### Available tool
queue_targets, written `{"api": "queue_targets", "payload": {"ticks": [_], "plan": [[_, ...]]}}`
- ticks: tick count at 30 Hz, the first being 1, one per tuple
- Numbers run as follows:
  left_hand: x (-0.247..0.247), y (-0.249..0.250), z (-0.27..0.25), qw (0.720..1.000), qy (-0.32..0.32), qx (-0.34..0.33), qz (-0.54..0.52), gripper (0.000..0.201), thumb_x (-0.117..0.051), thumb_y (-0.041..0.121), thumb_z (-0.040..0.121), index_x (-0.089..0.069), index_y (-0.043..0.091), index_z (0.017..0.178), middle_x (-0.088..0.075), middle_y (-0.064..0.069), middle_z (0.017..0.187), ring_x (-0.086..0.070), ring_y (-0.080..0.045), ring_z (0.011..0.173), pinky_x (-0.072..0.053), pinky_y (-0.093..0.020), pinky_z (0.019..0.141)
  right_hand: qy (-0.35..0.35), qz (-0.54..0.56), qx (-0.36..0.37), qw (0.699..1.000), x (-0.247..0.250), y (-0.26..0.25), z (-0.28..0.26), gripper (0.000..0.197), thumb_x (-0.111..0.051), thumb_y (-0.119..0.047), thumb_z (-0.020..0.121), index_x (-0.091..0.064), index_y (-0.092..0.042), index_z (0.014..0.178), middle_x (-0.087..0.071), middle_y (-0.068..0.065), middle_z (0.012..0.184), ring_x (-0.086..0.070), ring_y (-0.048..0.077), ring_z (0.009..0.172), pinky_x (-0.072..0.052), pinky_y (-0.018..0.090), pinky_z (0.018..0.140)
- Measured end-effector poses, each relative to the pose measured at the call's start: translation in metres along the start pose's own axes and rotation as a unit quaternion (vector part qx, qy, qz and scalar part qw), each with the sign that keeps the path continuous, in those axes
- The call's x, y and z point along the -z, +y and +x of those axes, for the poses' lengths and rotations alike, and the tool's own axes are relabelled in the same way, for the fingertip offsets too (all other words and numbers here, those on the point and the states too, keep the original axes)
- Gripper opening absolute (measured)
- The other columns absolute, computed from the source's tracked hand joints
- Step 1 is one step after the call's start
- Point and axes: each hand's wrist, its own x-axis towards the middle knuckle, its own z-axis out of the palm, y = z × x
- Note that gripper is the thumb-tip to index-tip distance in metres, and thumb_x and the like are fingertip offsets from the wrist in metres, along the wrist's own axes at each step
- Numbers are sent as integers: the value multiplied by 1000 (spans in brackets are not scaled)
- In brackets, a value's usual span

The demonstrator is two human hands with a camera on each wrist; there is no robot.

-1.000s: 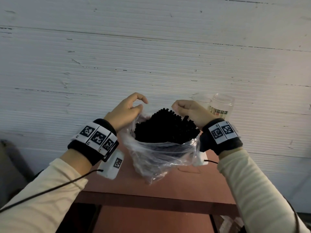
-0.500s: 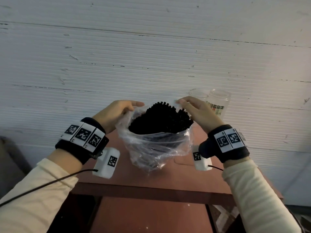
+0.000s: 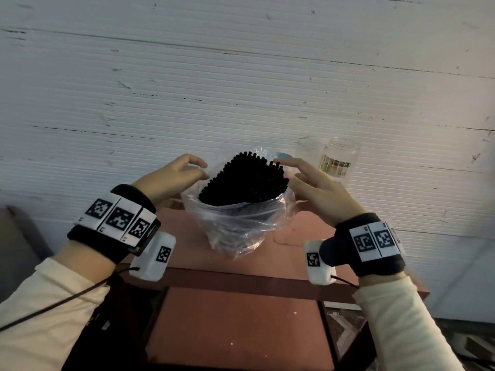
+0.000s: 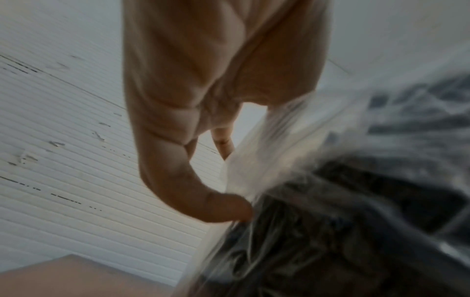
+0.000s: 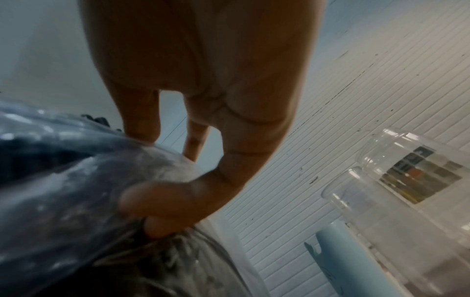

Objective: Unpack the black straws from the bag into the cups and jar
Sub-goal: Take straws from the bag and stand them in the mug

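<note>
Clear plastic bag of black straws held open between two hands

Clear plastic bag [image 3: 238, 226] stands at the centre of the head view on the reddish tabletop [image 3: 289, 253], its mouth wide and a dense bundle of black straws [image 3: 243, 180] poking up out of it. The left hand [image 3: 171, 178] sits just left of the bag's rim; in the left wrist view its thumb [image 4: 221, 207] and curled fingers [image 4: 223, 144] meet the film at the rim, though blur hides how firmly they pinch it. The right hand [image 3: 313, 183] sits just right of the rim; the right wrist view shows its thumb [image 5: 157, 197] pressed on the bag's side with another fingertip tucked beneath it, pinching the plastic, while the remaining fingers [image 5: 142, 120] stretch over the top edge. The straws lie between the two hands, not touched directly by either.

Right of centre and higher in the head view, against the white ribbed wall [image 3: 187, 89], stand a clear cup [image 3: 309, 153] and, touching it on the right, a clear jar [image 3: 340, 159] with a printed label. A pale blue cup [image 5: 356, 261] shows in the lower right of the right wrist view, beside the clear one.
</note>
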Motion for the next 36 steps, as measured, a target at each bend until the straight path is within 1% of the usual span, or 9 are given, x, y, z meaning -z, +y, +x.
{"api": "queue_targets", "payload": {"ticks": [4,9,12,16,21,26,30,33,36], "plan": [[5,1,-8,999,3,-32,-37,36,-51,1,94,-57,27,119,-60,-2,84,-59,-13,61,-48,-24,50,18,-26,28,999,-2,3,5,42,-57,-40,93,-50,-35,134,-60,16,92,-63,31,78,-57,41,86],[3,7,-4,979,47,-65,-185,27,-53,-8,90,-58,18,93,-61,-6,66,-55,-12,51,-46,-19,45,72,24,43,996,-2,4,21,37,-54,-14,97,-44,-21,132,-59,27,117,-66,24,83,-59,30,74],[-8,4,0,974,59,-52,-214,22,-54,-5,92,-60,15,85,-59,-7,75,-54,-14,61,-49,-17,46,97,-45,18,994,-5,7,31,27,-54,-12,97,-50,-16,123,-58,21,115,-61,7,70,-54,19,65],[-12,-4,1,978,23,-30,-203,16,-58,16,94,-67,16,108,-65,-2,102,-60,-17,90,-54,-25,69,105,-211,-47,971,-2,17,41,33,-57,-18,95,-56,-14,128,-50,6,126,-61,19,88,-51,28,83],[-6,-7,-9,980,-108,2,-164,76,-80,41,60,-53,31,130,-53,2,132,-55,-25,120,-51,-43,96,95,-229,-19,969,0,16,38,31,-51,-17,98,-60,-4,125,-63,7,118,-60,7,76,-46,11,70],[-9,-11,-10,967,-110,-39,-227,89,-77,11,65,-38,23,144,-32,-8,154,-61,-20,109,-59,-34,79,52,26,-40,998,-1,17,25,48,-50,-46,95,-56,-14,131,-65,5,123,-61,16,110,-47,32,101],[-13,-11,-11,953,-117,-66,-272,91,-65,0,64,-35,20,147,-43,-14,146,-70,-13,88,-58,-24,68,-10,-45,-3,999,-5,10,14,44,-53,-57,88,-56,-27,121,-64,-25,115,-57,-8,108,-46,17,93],[-17,-5,-10,953,-112,-93,-264,94,-64,-2,62,-33,18,148,-53,-15,132,-71,-9,78,-57,-20,65,3,-108,15,994,-5,7,18,56,-69,-50,79,-50,-31,129,-59,-19,125,-53,-4,118,-42,16,98],[-19,-4,-5,965,-106,-88,-222,100,-71,-2,61,-32,24,148,-34,-19,151,-66,-14,103,-57,-22,73,-1,-139,-3,990,-8,5,24,68,-78,-37,73,-46,-28,133,-56,-22,120,-50,-11,109,-38,0,82]]}}
